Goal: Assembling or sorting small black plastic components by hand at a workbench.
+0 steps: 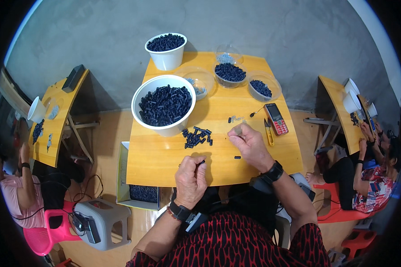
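Note:
My left hand (190,180) is closed in a pinch above the near edge of the yellow table (151,164), with a small black tube-like piece (202,162) at its fingertips. My right hand (249,146) hovers to the right and a little farther off, thumb and fingers pressed together; whatever they grip is too small to make out. Between and beyond the hands lies a loose pile of short black tubes (196,138). One single black tube (237,157) rests under my right hand. Just past that hand's fingers are several small silvery pins (238,119).
A large white tub (138,116) of black tubes stands at the table's left, another white tub (167,60) behind. Clear bowls (263,99) hold black or silvery parts. Yellow-handled snips (269,133) and a red phone (277,119) lie right. People sit at side tables (71,107).

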{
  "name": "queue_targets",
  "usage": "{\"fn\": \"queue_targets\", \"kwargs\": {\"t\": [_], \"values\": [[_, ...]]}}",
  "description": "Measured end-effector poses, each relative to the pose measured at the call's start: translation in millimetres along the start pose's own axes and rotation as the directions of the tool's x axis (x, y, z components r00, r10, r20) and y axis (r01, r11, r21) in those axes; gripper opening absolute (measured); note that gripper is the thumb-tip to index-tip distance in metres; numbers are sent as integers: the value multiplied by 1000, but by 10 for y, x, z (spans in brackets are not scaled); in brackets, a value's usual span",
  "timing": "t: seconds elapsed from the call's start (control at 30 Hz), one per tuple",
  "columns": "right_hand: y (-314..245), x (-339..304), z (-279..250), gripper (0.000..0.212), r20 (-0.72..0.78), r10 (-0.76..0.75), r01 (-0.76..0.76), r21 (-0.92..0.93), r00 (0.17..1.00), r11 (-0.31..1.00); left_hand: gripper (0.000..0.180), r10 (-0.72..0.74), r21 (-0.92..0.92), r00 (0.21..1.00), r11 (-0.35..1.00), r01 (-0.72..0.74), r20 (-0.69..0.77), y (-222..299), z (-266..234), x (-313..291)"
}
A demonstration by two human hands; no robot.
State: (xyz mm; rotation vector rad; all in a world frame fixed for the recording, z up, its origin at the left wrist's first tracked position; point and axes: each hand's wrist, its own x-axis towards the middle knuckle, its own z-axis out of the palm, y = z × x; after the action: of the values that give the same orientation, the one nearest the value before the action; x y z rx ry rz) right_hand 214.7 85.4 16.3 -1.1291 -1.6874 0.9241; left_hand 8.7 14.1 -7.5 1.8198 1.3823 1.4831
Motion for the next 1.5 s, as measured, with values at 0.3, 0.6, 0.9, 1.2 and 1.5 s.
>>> {"fn": "queue_targets", "kwargs": {"t": [0.3, 0.6, 0.9, 1.2, 1.5], "values": [[-138, -330, -234, 18, 295, -20, 127, -349, 955, 928, 12, 37, 3, 999, 999, -37, 35, 68, 37, -28], [-52, 73, 36, 11, 312, 24, 60, -255, 950, 965, 17, 30, 7, 995, 999, -31, 93, 77, 33, -62], [-75, 99, 141, 8, 222, 152, -212, 277, 963, 937, 12, -353, -441, 930, 822, 361, 102, -54, -3, -115], [-225, -164, 258, 10, 282, 212, -325, 456, 936, 828, 11, -409, -587, 893, 682, 436, 187, 19, -18, -64], [-169, -214, 356, 8, 287, 132, -235, 362, 949, 902, 11, -406, -587, 889, 673, 449, 214, -6, -30, -81]]}}
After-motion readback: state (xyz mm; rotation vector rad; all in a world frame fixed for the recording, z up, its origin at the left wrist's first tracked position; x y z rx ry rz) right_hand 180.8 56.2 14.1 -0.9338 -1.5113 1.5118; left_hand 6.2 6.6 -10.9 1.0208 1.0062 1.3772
